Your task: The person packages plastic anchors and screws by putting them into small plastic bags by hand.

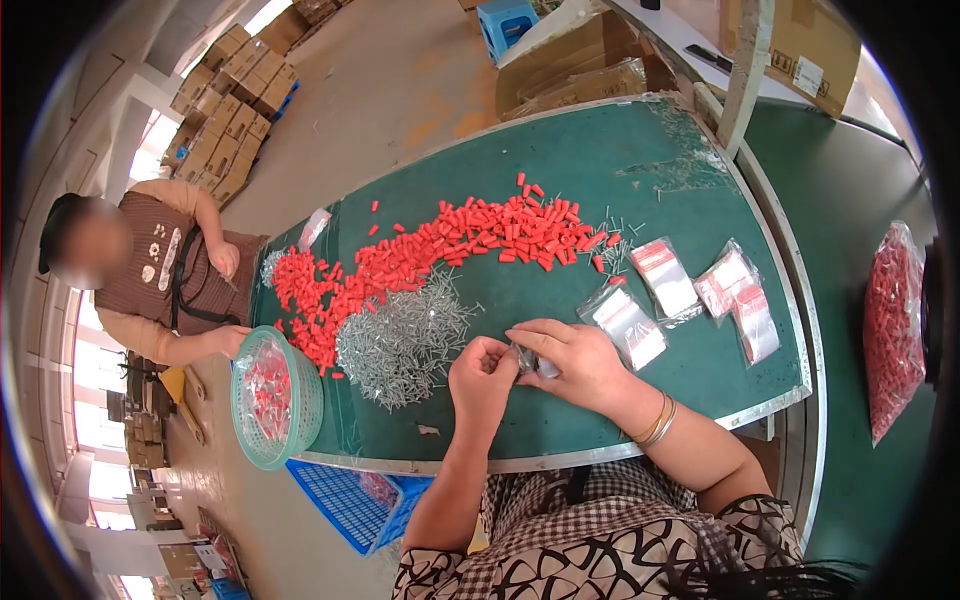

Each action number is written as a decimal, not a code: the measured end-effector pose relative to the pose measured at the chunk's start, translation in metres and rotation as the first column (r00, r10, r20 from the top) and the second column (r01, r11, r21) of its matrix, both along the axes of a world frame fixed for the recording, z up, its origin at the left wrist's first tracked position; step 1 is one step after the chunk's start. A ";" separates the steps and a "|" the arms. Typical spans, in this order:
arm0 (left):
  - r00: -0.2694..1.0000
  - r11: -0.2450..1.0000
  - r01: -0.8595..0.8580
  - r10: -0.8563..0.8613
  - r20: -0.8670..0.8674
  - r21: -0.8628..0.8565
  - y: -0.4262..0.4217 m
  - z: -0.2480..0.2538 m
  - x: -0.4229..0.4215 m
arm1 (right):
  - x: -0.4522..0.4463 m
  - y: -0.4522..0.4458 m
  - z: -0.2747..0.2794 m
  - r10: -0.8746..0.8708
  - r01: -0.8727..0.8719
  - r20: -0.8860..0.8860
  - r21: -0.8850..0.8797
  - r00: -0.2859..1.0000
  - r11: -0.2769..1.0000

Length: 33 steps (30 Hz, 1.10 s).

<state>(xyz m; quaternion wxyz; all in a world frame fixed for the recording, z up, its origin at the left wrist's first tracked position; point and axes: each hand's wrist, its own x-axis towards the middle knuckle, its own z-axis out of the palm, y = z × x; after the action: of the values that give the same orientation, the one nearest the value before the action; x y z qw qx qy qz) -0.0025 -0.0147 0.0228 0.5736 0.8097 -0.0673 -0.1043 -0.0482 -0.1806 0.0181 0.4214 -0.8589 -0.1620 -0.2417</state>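
Note:
Above the front of the green table [490, 430], my left hand [482, 380] and my right hand [580, 362] meet, fingers closed on a small clear plastic bag [545, 368]. Its contents are mostly hidden by my fingers. Just left of my hands lies a heap of silver screws [405, 340]. Behind it spreads a long pile of red plastic plugs [470, 230]. Close to my right hand lie a packet of small clear bags [625, 325], another red-and-white packet [662, 280] and further packets [740, 290].
At the left, a co-worker [170, 260] has one hand at a green basket [305, 400] holding filled bags. A blue crate [345, 500] sits below the table edge. A large bag of red pieces [893, 330] lies right, and a metal post [748, 75] rises at the back right.

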 end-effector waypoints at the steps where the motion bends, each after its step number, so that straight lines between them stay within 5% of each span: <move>1: 1.000 1.000 0.005 -0.005 -0.025 -0.030 0.001 -0.001 0.000 | 0.000 0.000 0.001 0.008 -0.008 -0.002 0.004 1.000 1.000; 9: 0.978 0.965 0.014 -0.068 -0.197 -0.263 0.004 0.001 0.000 | 0.000 0.000 -0.002 0.052 -0.048 -0.066 0.056 0.996 0.997; 16: 0.970 0.959 0.006 -0.074 -0.231 -0.282 0.005 0.003 -0.001 | 0.000 0.001 0.001 0.045 -0.045 -0.017 0.020 0.999 0.999; 24: 0.953 0.950 0.006 -0.099 -0.286 -0.312 0.004 0.008 -0.003 | 0.000 -0.001 0.000 0.191 -0.067 -0.317 0.364 0.929 0.929; 27: 0.988 0.993 0.017 -0.035 -0.153 -0.116 0.021 0.005 0.008 | 0.000 -0.001 0.005 0.213 -0.027 -0.389 0.431 0.896 0.902; 28: 0.994 0.991 0.008 -0.023 0.111 0.132 0.030 0.003 0.016 | 0.000 -0.001 0.007 0.220 -0.016 -0.411 0.446 0.885 0.895; 30: 0.807 0.814 -0.197 -0.182 0.562 0.547 0.049 -0.001 0.038 | 0.000 -0.001 0.006 0.222 -0.014 -0.422 0.443 0.879 0.896; 31: 0.762 0.697 -0.278 -0.259 0.594 0.661 0.054 0.002 0.046 | -0.001 0.000 0.005 0.223 -0.013 -0.428 0.442 0.876 0.897; 33: 0.771 0.669 -0.196 -0.347 0.534 0.717 0.063 -0.006 0.063 | 0.000 0.001 0.003 0.228 -0.037 -0.416 0.417 0.880 0.908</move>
<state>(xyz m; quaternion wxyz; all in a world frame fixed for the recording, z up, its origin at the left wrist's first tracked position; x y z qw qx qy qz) 0.0608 0.0483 0.0172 0.1326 0.9519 -0.2434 0.1305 -0.0485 -0.1799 0.0213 0.6287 -0.7742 -0.0658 -0.0311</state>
